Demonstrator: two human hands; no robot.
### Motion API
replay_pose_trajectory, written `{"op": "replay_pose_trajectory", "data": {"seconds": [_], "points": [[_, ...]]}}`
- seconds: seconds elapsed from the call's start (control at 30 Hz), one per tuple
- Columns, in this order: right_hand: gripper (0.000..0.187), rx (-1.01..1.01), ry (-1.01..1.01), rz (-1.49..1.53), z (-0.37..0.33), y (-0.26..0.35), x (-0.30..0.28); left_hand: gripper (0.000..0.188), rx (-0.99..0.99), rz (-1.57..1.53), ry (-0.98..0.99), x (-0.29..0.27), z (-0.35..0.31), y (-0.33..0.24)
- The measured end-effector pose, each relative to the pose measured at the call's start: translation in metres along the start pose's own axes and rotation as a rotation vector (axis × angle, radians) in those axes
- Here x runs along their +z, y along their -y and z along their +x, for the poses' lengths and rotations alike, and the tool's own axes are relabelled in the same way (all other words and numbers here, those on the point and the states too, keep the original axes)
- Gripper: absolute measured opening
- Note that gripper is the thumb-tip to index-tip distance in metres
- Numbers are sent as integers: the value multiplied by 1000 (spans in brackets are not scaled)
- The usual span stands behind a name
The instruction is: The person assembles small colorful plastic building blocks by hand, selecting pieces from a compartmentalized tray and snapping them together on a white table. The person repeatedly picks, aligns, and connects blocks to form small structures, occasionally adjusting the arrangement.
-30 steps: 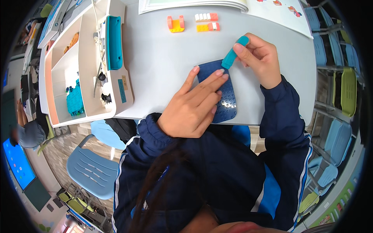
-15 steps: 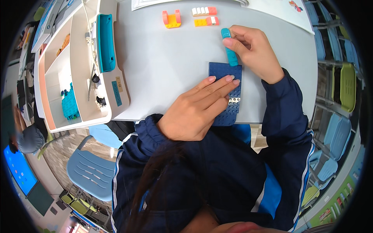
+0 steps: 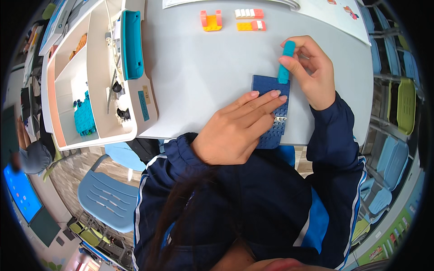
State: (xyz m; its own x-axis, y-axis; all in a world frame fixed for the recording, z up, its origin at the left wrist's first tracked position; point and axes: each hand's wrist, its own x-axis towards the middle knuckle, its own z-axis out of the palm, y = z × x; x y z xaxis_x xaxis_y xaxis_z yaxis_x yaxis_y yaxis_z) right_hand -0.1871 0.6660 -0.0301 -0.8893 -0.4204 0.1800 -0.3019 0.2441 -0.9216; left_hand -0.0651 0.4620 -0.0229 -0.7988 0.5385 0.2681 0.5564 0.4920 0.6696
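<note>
Swung teal tool (image 3: 283,73) from about 11 o'clock to just past 12 in last half-second, pinched in right hand (image 3: 313,72). Held tip at far edge of navy studded plate (image 3: 266,84), toward 2 o'clock; likely mid-step there. Laid left hand (image 3: 237,124) flat over plate, no clench seen. Saw grey table (image 3: 194,77): small bricks (image 3: 212,27) at 12, white storage box (image 3: 130,95) at 10, booklet (image 3: 332,25) at 1. Noted blue chair (image 3: 108,194) at 8.

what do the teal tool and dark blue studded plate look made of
Teal tool: probably hard plastic, fairly smooth, with even colour and crisp moulded edges. Dark blue plate: likely rigid moulded plastic, slightly glossy, judging by its regular studs.
</note>
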Motion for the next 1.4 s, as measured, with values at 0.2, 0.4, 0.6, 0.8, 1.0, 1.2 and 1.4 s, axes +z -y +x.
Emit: {"op": "replay_pose_trajectory", "data": {"seconds": [0.2,0.4,0.6,0.8,1.0,1.2,1.4], "points": [[19,30,17,-81,7,-2,-2,34,6,-17,-3,1,0,-1],[17,3,71,-183,21,-19,-8,35,52,-94,58,3,-3,-2],[15,240,39,98,20,-6,-10,37,-2,-42,29,2,0,-3],[13,-165,-304,258,21,2,-14,36,-16,-44,22,0,2,-5],[22,-310,42,-498,7,26,-45,32,-70,-48,-37,-1,0,-5],[23,-326,290,-443,0,10,-35,24,-183,-17,-136,-6,-6,-8],[19,-174,249,-391,-1,11,-31,39,-331,119,-225,-18,-15,-10]]}}
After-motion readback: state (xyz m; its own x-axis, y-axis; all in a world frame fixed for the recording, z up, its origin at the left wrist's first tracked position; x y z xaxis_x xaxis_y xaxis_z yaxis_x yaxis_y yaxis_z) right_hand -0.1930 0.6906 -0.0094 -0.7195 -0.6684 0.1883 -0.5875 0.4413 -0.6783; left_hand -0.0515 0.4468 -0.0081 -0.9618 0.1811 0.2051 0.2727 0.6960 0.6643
